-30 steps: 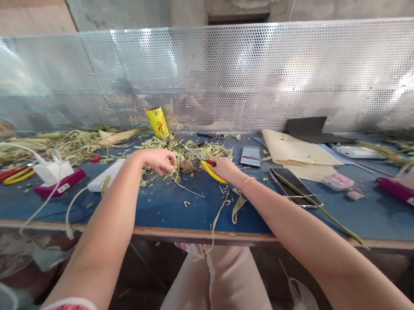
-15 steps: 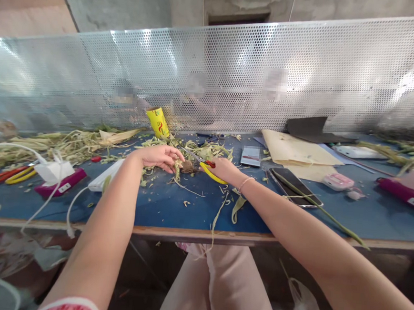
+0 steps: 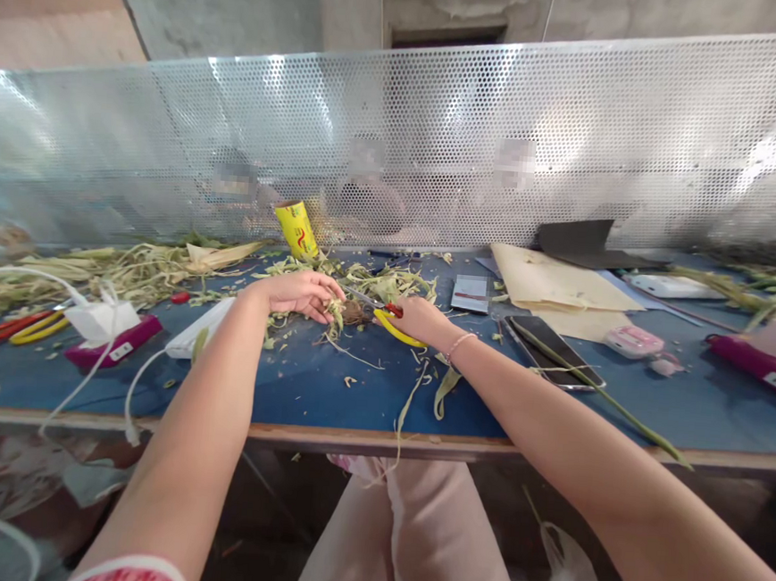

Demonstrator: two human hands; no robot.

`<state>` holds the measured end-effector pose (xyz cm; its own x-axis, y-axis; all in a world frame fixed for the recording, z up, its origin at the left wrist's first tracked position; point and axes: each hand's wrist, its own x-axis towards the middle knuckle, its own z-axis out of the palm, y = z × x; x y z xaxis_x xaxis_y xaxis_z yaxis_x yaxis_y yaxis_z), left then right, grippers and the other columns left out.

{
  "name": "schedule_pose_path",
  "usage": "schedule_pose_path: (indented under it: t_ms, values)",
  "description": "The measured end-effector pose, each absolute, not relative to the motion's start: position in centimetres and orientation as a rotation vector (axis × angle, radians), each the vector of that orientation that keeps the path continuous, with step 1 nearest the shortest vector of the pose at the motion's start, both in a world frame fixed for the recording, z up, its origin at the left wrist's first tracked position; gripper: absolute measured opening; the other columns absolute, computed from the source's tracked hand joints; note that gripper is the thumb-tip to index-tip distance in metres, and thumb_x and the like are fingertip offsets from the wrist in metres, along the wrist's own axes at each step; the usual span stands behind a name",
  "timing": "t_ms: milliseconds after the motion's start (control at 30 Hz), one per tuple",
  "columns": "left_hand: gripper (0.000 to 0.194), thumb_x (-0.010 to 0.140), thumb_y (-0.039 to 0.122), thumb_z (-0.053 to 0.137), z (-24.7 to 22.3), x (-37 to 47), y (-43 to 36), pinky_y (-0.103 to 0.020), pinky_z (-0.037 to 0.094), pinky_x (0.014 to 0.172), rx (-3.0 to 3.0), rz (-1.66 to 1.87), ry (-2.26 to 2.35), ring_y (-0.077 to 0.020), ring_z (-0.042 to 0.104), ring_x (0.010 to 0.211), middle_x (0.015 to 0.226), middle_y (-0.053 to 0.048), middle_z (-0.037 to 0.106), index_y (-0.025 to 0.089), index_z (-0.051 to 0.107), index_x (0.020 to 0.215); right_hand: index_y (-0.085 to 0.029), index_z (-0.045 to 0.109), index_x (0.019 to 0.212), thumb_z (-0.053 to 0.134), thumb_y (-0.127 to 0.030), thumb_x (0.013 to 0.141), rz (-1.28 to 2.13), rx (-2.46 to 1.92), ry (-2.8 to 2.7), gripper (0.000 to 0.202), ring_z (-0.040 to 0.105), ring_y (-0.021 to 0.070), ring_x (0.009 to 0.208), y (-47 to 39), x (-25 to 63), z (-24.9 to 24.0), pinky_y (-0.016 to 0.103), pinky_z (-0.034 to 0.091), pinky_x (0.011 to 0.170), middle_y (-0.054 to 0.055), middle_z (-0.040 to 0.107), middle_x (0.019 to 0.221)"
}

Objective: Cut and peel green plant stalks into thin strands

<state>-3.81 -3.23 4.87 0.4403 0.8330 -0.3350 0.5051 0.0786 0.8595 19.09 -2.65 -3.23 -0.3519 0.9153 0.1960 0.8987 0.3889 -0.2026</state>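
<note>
My left hand (image 3: 307,297) is closed on a small piece of pale green plant (image 3: 335,310) at its fingertips. My right hand (image 3: 418,318) grips scissors (image 3: 399,329) with yellow and red handles, their blades pointing left toward the plant piece. Between the two hands lies a brown clump (image 3: 358,311) on the blue table. Loose leaves (image 3: 388,283) are heaped just behind it, and thin strips and scraps are scattered in front.
A yellow tube (image 3: 297,230) stands behind the leaves. Left are a white power strip (image 3: 200,329), cables and another pair of scissors (image 3: 39,327). Right are a phone (image 3: 551,350), brown paper (image 3: 550,281) and a pink case (image 3: 634,340). A perforated metal screen (image 3: 400,139) crosses behind.
The fingers of my left hand have drawn in slightly around the plant piece, which is tilted a little differently. My right hand and the scissors have barely moved.
</note>
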Motion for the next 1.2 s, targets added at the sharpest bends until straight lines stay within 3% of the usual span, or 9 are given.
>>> schedule_pose_path:
  t_ms: [200,400,667,800,933,1133,1200]
  values:
    - [0.022,0.069,0.02,0.057,4.9,-3.8,-3.3,-0.031,0.052,0.068,1.562,0.35,1.328,-0.0168,0.065,0.071,0.081,-0.006,0.064,0.015,0.059,0.09,-0.014,0.059,0.086,0.029,-0.074,0.074,0.103,-1.595,-2.385,0.068,0.063,0.0263,0.084,-2.7,19.2,-3.3,0.029,0.045,0.066,0.015,0.066,0.086]
    - [0.027,0.061,0.023,0.061,4.9,-4.4,-3.1,-0.027,0.05,0.061,1.682,0.286,1.55,-0.0151,0.064,0.066,0.11,-0.01,0.06,0.018,0.061,0.088,-0.014,0.059,0.085,0.03,-0.075,0.073,0.126,-1.603,-2.376,0.069,0.063,0.0266,0.084,-2.8,19.2,-3.2,0.029,0.045,0.066,0.015,0.066,0.084]
    - [0.018,0.056,0.02,0.054,4.7,-4.9,-2.3,-0.022,0.04,0.053,1.894,0.232,1.71,-0.0108,0.055,0.058,0.082,-0.003,0.066,0.018,0.06,0.073,-0.014,0.06,0.082,0.03,-0.075,0.073,0.116,-1.598,-2.382,0.068,0.063,0.0272,0.083,-3.0,19.1,-3.1,0.03,0.045,0.066,0.015,0.066,0.084]
    - [0.011,0.048,0.014,0.055,4.2,-6.2,-1.2,-0.023,0.038,0.053,2.098,0.134,1.97,-0.0141,0.053,0.058,0.059,0.0,0.061,0.018,0.058,0.057,-0.014,0.059,0.083,0.029,-0.075,0.073,0.113,-1.593,-2.393,0.068,0.064,0.028,0.082,-3.2,19.1,-3.1,0.031,0.046,0.065,0.015,0.066,0.084]
    - [0.016,0.047,0.017,0.059,4.1,-6.6,-1.0,-0.023,0.039,0.055,2.12,0.142,1.982,-0.0154,0.055,0.063,0.063,0.0,0.061,0.019,0.06,0.062,-0.013,0.058,0.091,0.03,-0.073,0.075,0.105,-1.589,-2.401,0.068,0.063,0.0287,0.086,-3.5,19.0,-2.8,0.031,0.046,0.067,0.016,0.066,0.087]
    - [0.038,0.051,0.038,0.069,3.7,-4.6,-1.5,-0.023,0.04,0.067,2.206,0.168,1.604,-0.0177,0.058,0.08,0.087,-0.003,0.066,0.02,0.065,0.084,-0.012,0.056,0.096,0.034,-0.066,0.078,0.121,-1.633,-2.398,0.061,0.063,0.0291,0.091,-4.2,18.5,-2.4,0.032,0.046,0.071,0.017,0.066,0.094]
    - [0.039,0.047,0.039,0.072,3.3,-3.9,-1.5,-0.024,0.039,0.069,2.253,0.117,1.612,-0.0193,0.058,0.082,0.088,-0.004,0.065,0.019,0.066,0.08,-0.012,0.055,0.098,0.035,-0.065,0.079,0.114,-1.623,-2.401,0.06,0.063,0.0294,0.091,-4.3,18.4,-2.5,0.032,0.046,0.072,0.017,0.066,0.095]
